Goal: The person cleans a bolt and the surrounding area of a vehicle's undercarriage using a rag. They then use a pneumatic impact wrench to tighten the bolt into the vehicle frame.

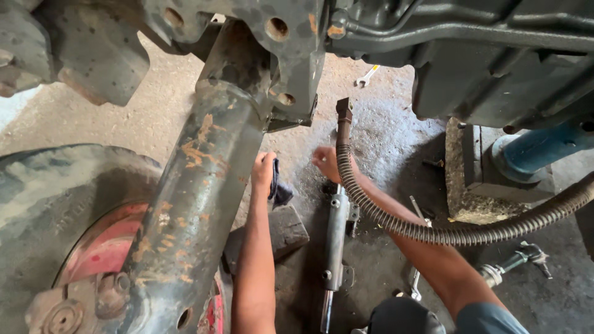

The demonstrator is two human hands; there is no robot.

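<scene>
My left hand is closed around a dark rag and presses against the side of a rusty grey axle beam that runs from the wheel hub up to the chassis. My right hand reaches under the machine, its fingers curled beside a spiral-wrapped hose whose metal end fitting points upward. Whether the right hand grips the hose is unclear. A grey hydraulic cylinder lies on the floor between my two forearms.
A red wheel hub and tyre fill the lower left. A wooden block sits under the beam. A spanner lies on the far concrete floor; more tools lie at right. A blue part rests on a stone block.
</scene>
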